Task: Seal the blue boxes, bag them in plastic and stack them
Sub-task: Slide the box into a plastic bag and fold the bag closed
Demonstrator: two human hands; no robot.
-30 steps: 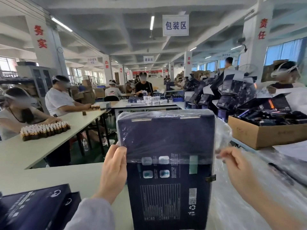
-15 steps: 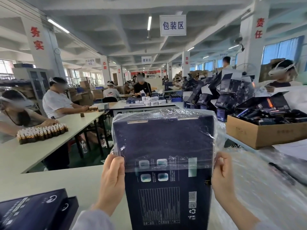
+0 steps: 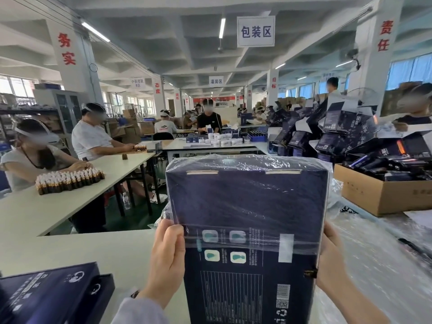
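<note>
I am holding the tall dark-blue cardboard box (image 3: 245,277) upright between my hands | clear plastic bag (image 3: 247,163) covering its upper half | left fingers (image 3: 173,239), right fingers (image 3: 330,239) gripping its sides, probably for even pulling

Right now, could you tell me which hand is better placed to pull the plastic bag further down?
Likely left: the left hand pinches the plastic bag; the right hand has its fingertips hidden.

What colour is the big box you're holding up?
Dark navy blue box, with pale printed squares, seen in the head view.
</note>
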